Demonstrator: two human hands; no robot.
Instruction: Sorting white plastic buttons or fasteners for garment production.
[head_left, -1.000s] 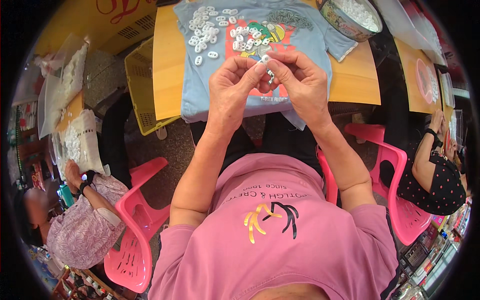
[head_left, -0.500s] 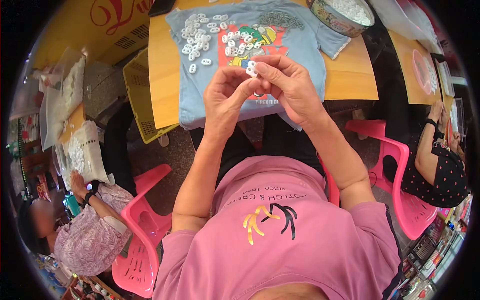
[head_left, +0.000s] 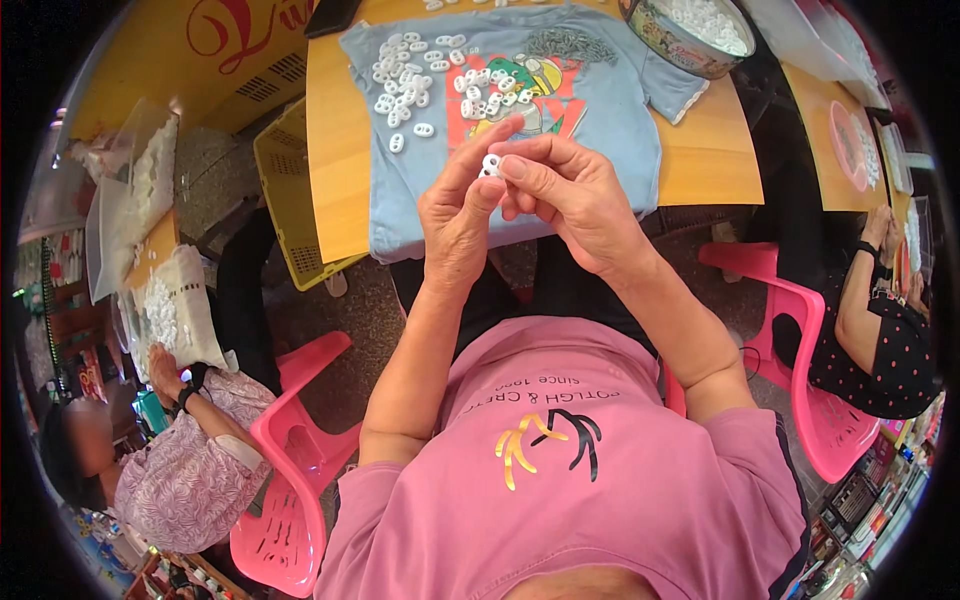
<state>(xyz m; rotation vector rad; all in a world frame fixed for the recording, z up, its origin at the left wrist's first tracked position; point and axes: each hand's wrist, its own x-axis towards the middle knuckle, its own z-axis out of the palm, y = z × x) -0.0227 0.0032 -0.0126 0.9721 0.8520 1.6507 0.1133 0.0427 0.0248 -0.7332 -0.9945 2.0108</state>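
Observation:
Above the near edge of the cloth, my two hands meet around a small white plastic two-holed piece. The thumb and fingers of my right hand pinch it from the right. My left hand closes on its other side with thumb and index finger. Beyond them, a light blue T-shirt is spread over the table. Many white oval two-holed pieces lie loose on its left half. Toward the middle sits a second cluster of white pieces. Farther right is a heap of small dark grey parts, too fine to name.
A round tin of white pieces stands at the table's far right. A yellow crate is beside the table's left edge. People sit on pink chairs at both sides, each with a hand near white pieces.
My hands have come slightly nearer to my body with the white piece, which is turned a little between the fingers. The whole view has shifted slightly, bringing more of the far table into sight.

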